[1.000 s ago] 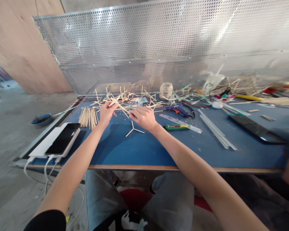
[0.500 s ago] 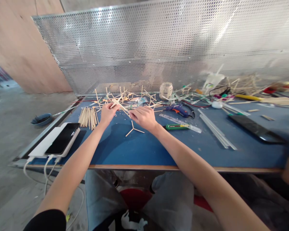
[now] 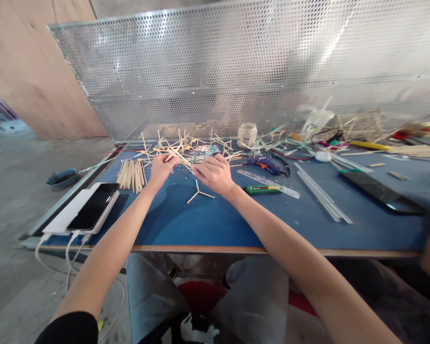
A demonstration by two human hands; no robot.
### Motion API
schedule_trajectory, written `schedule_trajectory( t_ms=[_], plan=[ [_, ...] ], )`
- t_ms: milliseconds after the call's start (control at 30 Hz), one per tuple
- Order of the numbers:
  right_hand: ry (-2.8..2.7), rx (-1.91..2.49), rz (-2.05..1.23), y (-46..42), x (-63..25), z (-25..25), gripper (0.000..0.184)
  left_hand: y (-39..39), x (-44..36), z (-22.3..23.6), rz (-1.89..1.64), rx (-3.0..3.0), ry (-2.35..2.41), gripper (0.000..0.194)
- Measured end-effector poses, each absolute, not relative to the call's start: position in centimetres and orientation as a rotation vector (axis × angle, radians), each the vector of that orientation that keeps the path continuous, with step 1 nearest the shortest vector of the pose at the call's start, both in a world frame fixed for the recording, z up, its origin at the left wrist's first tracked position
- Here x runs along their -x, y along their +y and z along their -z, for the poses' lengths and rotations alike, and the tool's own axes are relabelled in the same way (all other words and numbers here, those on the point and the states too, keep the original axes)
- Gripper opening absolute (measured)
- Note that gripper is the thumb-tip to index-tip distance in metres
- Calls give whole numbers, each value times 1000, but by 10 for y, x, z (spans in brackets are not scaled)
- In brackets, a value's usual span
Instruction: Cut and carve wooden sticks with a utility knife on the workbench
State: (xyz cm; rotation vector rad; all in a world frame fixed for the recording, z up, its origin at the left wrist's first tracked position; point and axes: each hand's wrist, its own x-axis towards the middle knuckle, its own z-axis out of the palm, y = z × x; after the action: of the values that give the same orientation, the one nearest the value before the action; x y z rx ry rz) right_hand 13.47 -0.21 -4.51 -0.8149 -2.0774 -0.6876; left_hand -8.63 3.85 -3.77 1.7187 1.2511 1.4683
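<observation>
My left hand (image 3: 161, 169) is closed on thin wooden sticks (image 3: 182, 159) that slant down to the right. The fingers of my right hand (image 3: 214, 174) are closed at the lower right end of these sticks. Just below, on the blue mat, lies a three-armed piece made of sticks (image 3: 198, 192). Beside my left wrist is a row of loose wooden sticks (image 3: 131, 176). Behind both hands stand jointed stick pieces (image 3: 218, 141), partly hidden by my fingers.
A blue glue gun (image 3: 267, 165), clear ruler (image 3: 268, 183) and green utility knife (image 3: 263, 189) lie right of my hands. Farther right are clear glue sticks (image 3: 320, 193) and a black phone (image 3: 381, 191). Another phone (image 3: 93, 205) with cables sits left. A perforated metal panel (image 3: 215, 71) rises behind.
Both hands stay almost in place, still on the sticks. My right fingers have shifted very slightly. Objects on the table look unmoved.
</observation>
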Motion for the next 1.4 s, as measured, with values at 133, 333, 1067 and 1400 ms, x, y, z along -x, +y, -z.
schedule_trajectory(
  t_ms=[133,333,1067,1400],
  plan=[
    [-2071,816,663,-2,-134,45,25,38,86,36,-1457,-1695,1235,23],
    [-2049,806,637,-2,-134,45,24,38,85,36,-1449,-1641,1215,23],
    [-1931,784,535,0,-140,41,19,60,101,49,-1563,-1400,1299,21],
    [-1397,962,159,8,-167,32,18,76,116,63,-1594,-1094,1259,21]
  ],
)
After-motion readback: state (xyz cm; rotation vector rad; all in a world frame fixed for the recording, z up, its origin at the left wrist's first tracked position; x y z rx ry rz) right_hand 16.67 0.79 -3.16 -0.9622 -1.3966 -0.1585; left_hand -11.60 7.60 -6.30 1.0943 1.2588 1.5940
